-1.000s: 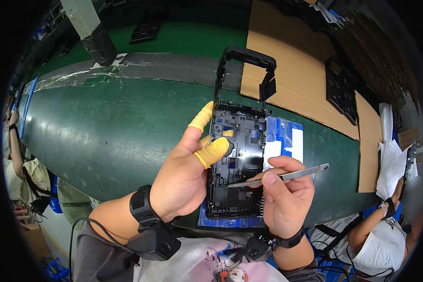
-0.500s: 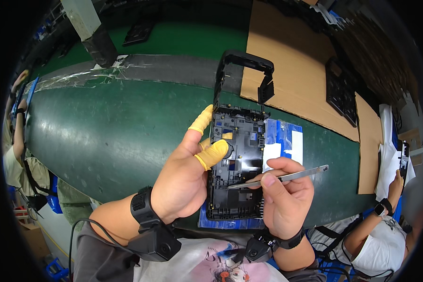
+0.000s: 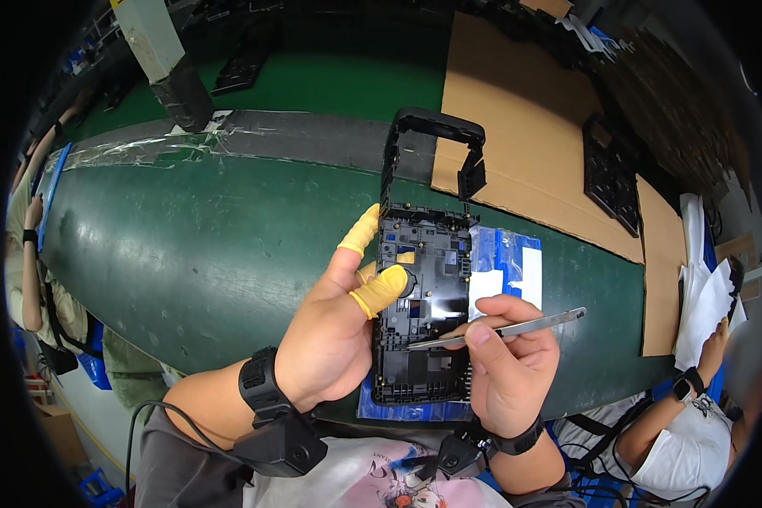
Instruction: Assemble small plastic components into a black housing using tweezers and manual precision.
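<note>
One black frame [image 3: 423,305], upright over the green belt [image 3: 186,245], is gripped along its left edge by the left hand [image 3: 334,339]; two yellow finger cots show, the thumb pressed onto its face. One pair of tweezers [image 3: 499,328] is pinched in the closed right hand [image 3: 508,372], tip touching the frame's middle. Little has changed since a moment ago; the frame stands steady. Two cardboard sheets [image 3: 525,127] lie right; the belt left is open. One blue tray [image 3: 504,262] sits beneath.

bench: green conveyor belt [image 3: 186,254] | cover: brown cardboard sheets [image 3: 516,118] | post: grey pillar [image 3: 157,51]
</note>
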Demonstrator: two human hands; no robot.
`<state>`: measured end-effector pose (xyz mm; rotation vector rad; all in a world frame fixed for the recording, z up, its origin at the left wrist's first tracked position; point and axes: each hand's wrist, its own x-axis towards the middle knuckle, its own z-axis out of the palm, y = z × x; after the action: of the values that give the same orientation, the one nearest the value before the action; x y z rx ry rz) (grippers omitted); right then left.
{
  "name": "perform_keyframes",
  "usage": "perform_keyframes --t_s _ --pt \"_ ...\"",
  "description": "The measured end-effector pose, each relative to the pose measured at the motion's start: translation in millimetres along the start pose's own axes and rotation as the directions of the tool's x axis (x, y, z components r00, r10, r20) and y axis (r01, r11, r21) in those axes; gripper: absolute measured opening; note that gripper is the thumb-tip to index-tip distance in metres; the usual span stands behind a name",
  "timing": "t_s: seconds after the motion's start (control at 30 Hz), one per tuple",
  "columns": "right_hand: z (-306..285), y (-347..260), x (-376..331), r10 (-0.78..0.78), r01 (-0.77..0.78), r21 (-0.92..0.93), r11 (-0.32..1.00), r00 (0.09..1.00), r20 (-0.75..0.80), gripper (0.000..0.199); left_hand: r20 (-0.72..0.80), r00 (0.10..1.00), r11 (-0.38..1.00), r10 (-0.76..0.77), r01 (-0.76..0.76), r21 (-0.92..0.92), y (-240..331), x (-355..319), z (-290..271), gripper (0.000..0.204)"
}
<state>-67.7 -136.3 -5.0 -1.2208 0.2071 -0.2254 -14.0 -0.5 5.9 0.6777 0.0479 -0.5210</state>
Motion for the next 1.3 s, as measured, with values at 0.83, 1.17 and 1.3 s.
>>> perform_keyframes --t_s 0.83,1.17,1.3 --pt "-1 -1 -2 0.012 -0.012 0.017 1.000 1.000 0.022 0.024 0.018 1.000 0.999 -0.017 0.017 0.037 3 -2 -4 0.056" --pt "-3 -2 -2 -0.010 0.010 0.006 1.000 1.000 0.028 0.023 0.104 0.994 0.997 -0.039 0.031 0.076 2 -2 -6 0.082" --pt "-9 -6 0 -0.079 0.082 0.109 0.991 0.996 -0.037 0.023 0.081 0.997 0.988 -0.018 0.006 0.156 7 -5 -1 0.099"
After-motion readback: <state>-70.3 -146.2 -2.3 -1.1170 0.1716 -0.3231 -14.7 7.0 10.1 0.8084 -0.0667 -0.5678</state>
